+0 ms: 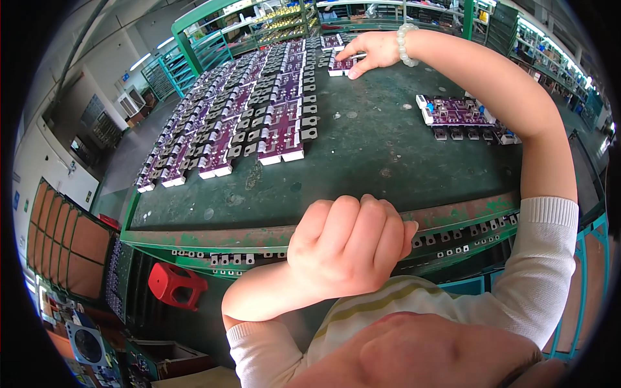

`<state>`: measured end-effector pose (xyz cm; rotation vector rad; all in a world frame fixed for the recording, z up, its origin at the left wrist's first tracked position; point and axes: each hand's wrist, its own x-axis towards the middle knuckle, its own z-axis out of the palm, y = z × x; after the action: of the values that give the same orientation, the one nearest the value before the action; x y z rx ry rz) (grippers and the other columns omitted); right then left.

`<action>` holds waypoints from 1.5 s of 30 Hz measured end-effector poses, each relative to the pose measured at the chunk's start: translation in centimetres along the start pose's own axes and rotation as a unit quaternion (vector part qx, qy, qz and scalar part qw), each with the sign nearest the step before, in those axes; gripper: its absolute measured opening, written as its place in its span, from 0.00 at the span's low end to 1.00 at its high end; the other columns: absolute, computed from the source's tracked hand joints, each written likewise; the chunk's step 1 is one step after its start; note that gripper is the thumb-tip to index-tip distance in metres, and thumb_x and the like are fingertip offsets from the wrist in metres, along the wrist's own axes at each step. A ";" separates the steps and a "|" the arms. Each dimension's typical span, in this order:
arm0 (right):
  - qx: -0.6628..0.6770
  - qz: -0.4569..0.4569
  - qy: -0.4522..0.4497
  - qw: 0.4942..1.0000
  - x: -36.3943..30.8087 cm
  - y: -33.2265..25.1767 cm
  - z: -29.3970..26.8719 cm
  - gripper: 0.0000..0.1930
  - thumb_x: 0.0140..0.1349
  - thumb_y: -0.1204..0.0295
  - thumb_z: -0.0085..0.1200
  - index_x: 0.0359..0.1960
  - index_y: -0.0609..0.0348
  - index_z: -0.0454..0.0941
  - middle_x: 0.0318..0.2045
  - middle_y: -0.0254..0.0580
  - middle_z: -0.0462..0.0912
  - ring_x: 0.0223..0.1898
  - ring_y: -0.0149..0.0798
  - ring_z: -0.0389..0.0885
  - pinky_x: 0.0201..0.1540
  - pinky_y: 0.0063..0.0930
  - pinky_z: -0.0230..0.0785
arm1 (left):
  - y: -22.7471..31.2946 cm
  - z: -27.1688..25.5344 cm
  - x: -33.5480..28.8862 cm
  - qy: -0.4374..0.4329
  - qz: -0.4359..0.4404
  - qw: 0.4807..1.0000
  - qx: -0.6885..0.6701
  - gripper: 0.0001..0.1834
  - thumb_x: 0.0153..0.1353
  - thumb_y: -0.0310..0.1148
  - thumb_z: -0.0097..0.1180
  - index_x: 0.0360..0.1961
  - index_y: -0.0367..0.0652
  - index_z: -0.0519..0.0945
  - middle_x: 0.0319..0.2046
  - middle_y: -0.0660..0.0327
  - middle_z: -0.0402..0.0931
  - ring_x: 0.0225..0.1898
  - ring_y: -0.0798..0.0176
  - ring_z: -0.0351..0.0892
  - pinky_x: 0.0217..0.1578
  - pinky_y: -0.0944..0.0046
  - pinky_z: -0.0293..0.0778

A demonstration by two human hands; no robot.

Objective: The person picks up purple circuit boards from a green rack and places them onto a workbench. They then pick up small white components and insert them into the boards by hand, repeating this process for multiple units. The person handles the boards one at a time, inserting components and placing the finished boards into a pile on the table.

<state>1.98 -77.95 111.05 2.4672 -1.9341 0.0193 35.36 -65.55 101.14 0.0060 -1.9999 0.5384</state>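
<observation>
My right hand [376,50], a beaded bracelet [406,45] at its wrist, reaches to the far side of the green table [362,155]. Its thumb and fingers grip a purple circuit board [341,66] with white connectors, lying beside the rows. At the near edge my left hand [349,246] is closed in a fist, back of the hand upward, and no object shows in it. Left of both hands, many similar purple boards [282,132] with metal-tabbed components lie in long rows. Another purple board [456,112], carrying blue and white parts, lies at the right beside my right arm.
Below the tabletop, a shelf holds more metal-tabbed parts [233,259]. A red plastic stool [176,286] stands on the floor at the left. Green racks [284,26] with yellowish parts stand beyond the table, and a blue rack [169,68] is at the far left.
</observation>
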 end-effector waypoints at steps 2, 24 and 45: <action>0.024 -0.008 0.011 1.000 0.8 1.3 0.6 0.36 0.64 0.52 0.65 0.69 0.58 0.73 0.66 0.56 0.76 0.68 0.51 0.73 0.71 0.38 0.63 | 0.0 0.1 0.0 0.002 0.000 1.000 0.000 0.11 0.62 0.34 0.54 0.30 0.40 0.84 0.29 0.60 0.80 0.23 0.62 0.73 0.24 0.64 0.64; 0.022 0.010 0.004 1.000 2.8 2.4 1.7 0.33 0.71 0.53 0.57 0.72 0.54 0.67 0.69 0.54 0.71 0.71 0.53 0.69 0.73 0.42 0.60 | -0.1 0.1 -0.1 0.002 0.004 1.000 0.009 0.11 0.63 0.35 0.53 0.30 0.41 0.84 0.29 0.61 0.80 0.24 0.62 0.73 0.25 0.63 0.63; 0.011 0.045 -0.052 0.998 -19.0 -10.6 -4.3 0.45 0.52 0.39 0.71 0.60 0.65 0.79 0.55 0.52 0.84 0.56 0.45 0.82 0.59 0.34 0.73 | 0.8 -0.6 1.8 -0.004 -0.111 0.990 -0.087 0.17 0.60 0.22 0.64 0.19 0.39 0.69 0.18 0.58 0.64 0.21 0.54 0.64 0.23 0.56 0.62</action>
<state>7.69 -56.93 115.16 2.4379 -2.0963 -0.0904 34.81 -64.19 102.60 0.1222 -2.0170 0.2219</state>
